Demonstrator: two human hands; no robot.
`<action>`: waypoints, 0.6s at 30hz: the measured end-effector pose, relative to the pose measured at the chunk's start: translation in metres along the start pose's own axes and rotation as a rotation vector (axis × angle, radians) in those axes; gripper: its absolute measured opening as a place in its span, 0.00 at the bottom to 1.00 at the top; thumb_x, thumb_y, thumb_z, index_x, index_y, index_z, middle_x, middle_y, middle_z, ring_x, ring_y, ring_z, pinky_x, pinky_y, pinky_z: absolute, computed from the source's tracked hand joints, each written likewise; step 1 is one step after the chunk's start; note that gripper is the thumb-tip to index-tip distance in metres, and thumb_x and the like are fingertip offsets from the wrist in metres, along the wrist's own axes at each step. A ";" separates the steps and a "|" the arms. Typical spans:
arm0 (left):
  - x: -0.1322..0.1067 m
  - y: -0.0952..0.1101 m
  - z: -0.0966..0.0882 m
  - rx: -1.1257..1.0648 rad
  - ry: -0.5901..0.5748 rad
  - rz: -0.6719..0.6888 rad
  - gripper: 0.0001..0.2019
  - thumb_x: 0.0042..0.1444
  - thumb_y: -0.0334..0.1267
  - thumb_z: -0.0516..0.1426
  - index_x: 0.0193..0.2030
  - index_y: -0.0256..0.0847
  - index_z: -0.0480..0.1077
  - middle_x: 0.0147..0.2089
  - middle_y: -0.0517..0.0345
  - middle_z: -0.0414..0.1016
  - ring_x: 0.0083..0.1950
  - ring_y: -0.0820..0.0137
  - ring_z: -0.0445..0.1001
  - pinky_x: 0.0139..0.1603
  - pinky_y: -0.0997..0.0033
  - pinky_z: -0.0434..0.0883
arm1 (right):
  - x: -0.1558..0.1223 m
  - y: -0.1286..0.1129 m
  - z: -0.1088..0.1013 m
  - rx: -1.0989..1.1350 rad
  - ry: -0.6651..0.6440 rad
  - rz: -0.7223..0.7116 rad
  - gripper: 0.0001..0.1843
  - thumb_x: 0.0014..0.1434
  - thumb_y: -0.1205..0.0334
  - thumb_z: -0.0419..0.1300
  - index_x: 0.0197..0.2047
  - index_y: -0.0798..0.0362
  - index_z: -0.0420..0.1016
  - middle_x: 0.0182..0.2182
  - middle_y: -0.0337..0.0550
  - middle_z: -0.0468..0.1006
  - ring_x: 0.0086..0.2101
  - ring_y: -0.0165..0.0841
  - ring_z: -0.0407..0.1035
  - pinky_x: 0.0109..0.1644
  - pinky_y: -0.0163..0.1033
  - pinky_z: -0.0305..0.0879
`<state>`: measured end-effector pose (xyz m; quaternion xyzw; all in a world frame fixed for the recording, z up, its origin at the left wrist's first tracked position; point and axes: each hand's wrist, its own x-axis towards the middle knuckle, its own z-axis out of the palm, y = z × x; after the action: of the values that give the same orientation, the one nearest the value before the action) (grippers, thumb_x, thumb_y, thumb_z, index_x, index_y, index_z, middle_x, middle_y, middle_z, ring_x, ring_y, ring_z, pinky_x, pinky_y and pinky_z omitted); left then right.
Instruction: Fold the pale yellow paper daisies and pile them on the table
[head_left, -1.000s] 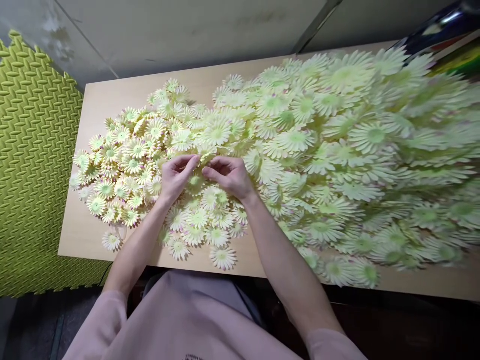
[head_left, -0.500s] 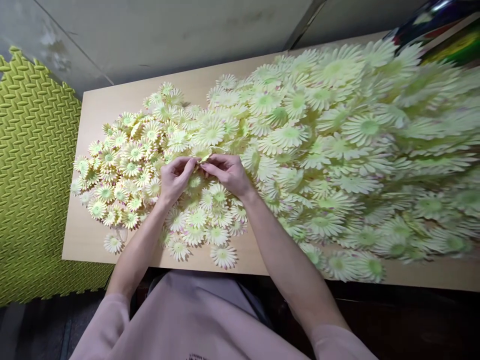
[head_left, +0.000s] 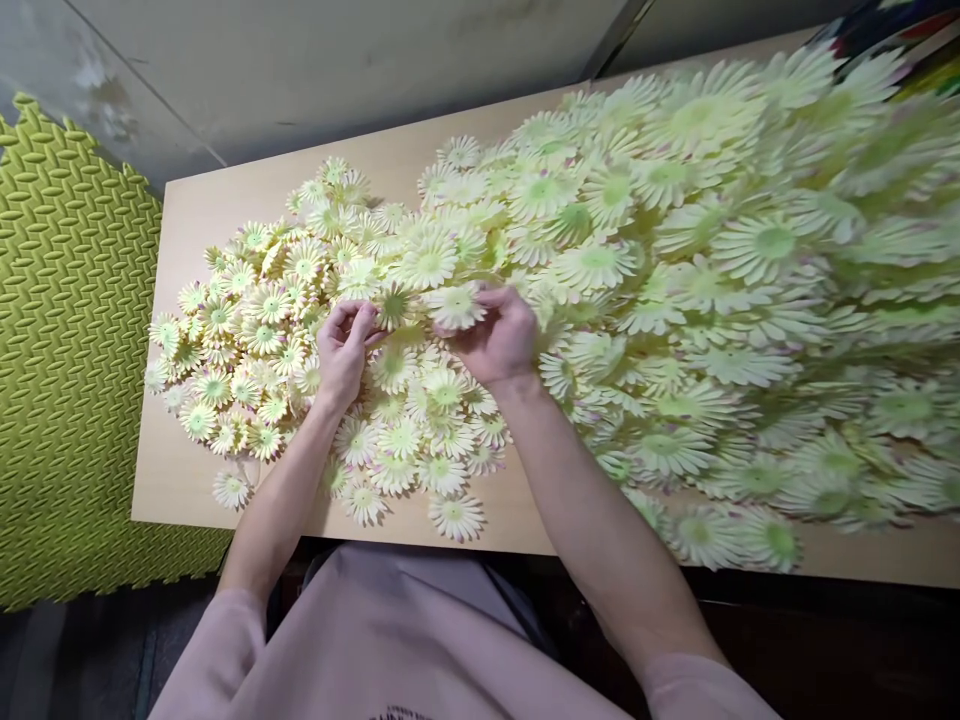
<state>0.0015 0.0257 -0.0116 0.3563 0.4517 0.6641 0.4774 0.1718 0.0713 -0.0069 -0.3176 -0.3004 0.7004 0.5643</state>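
A wooden table (head_left: 225,195) is heaped with pale yellow-green artificial daisy heads. My left hand (head_left: 342,350) pinches one small daisy head (head_left: 393,303) at its edge. My right hand (head_left: 499,340) grips another daisy head (head_left: 454,303) just to the right of it. The two flowers touch or nearly touch between my hands. Loose single daisies (head_left: 247,300) lie spread at the left. A much bigger, denser pile of daisies (head_left: 697,270) fills the right half, its far right side blurred.
A green foam floor mat (head_left: 67,350) lies left of the table. A grey wall (head_left: 337,60) rises behind it. Some dark and coloured items (head_left: 892,30) show at the top right corner. My pink shirt (head_left: 390,640) is at the table's near edge.
My hands were pinched together on one spot in the pile. They have lifted slightly and drawn apart, each now with its own daisy head; my right hand shifted right and up.
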 end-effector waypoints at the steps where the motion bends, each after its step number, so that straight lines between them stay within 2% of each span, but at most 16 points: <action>1: 0.000 0.000 -0.001 0.000 0.020 0.014 0.08 0.55 0.45 0.65 0.34 0.44 0.74 0.32 0.62 0.73 0.32 0.78 0.74 0.36 0.75 0.78 | 0.000 -0.002 -0.001 0.027 0.023 -0.012 0.15 0.47 0.57 0.65 0.20 0.50 0.63 0.20 0.35 0.65 0.21 0.27 0.62 0.21 0.34 0.62; 3: 0.001 -0.001 -0.003 0.022 0.043 0.053 0.08 0.54 0.45 0.65 0.34 0.44 0.75 0.33 0.61 0.75 0.32 0.78 0.75 0.34 0.76 0.77 | -0.001 -0.004 -0.002 0.008 0.003 -0.046 0.21 0.50 0.53 0.65 0.17 0.49 0.59 0.16 0.33 0.60 0.17 0.26 0.56 0.20 0.35 0.62; 5: 0.001 0.000 -0.003 0.069 0.034 0.088 0.08 0.54 0.44 0.65 0.34 0.43 0.76 0.33 0.60 0.77 0.33 0.78 0.75 0.34 0.76 0.76 | -0.005 -0.003 -0.001 -0.107 -0.085 -0.080 0.26 0.50 0.51 0.67 0.15 0.50 0.56 0.12 0.30 0.55 0.14 0.24 0.51 0.20 0.35 0.61; 6: 0.000 0.000 -0.002 0.097 0.014 0.100 0.08 0.54 0.44 0.65 0.35 0.43 0.76 0.34 0.59 0.78 0.33 0.78 0.76 0.35 0.76 0.76 | -0.008 -0.001 0.000 -0.194 -0.137 -0.102 0.26 0.49 0.51 0.69 0.14 0.50 0.58 0.11 0.30 0.55 0.14 0.24 0.51 0.20 0.35 0.59; 9: -0.004 0.004 0.002 0.169 -0.068 0.130 0.08 0.55 0.43 0.65 0.37 0.42 0.77 0.37 0.56 0.82 0.36 0.75 0.79 0.38 0.73 0.77 | -0.016 0.004 0.008 -0.476 -0.263 -0.188 0.18 0.44 0.55 0.75 0.19 0.51 0.70 0.16 0.32 0.67 0.17 0.24 0.58 0.19 0.33 0.56; 11: -0.006 0.006 0.005 0.206 -0.111 0.146 0.08 0.55 0.43 0.65 0.38 0.41 0.78 0.40 0.54 0.83 0.39 0.72 0.80 0.41 0.70 0.77 | -0.019 0.007 0.013 -0.578 -0.278 -0.218 0.14 0.43 0.56 0.76 0.26 0.52 0.76 0.21 0.35 0.74 0.21 0.26 0.63 0.22 0.34 0.60; 18: -0.007 0.006 0.003 0.208 -0.168 0.114 0.06 0.55 0.41 0.65 0.38 0.45 0.80 0.43 0.54 0.84 0.43 0.69 0.81 0.47 0.65 0.78 | -0.016 0.009 0.013 -0.602 -0.235 -0.200 0.15 0.47 0.51 0.74 0.31 0.52 0.81 0.26 0.39 0.79 0.25 0.30 0.70 0.28 0.36 0.68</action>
<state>0.0046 0.0190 -0.0052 0.4831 0.4556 0.6077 0.4356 0.1592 0.0536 -0.0039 -0.3560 -0.5862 0.5532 0.4728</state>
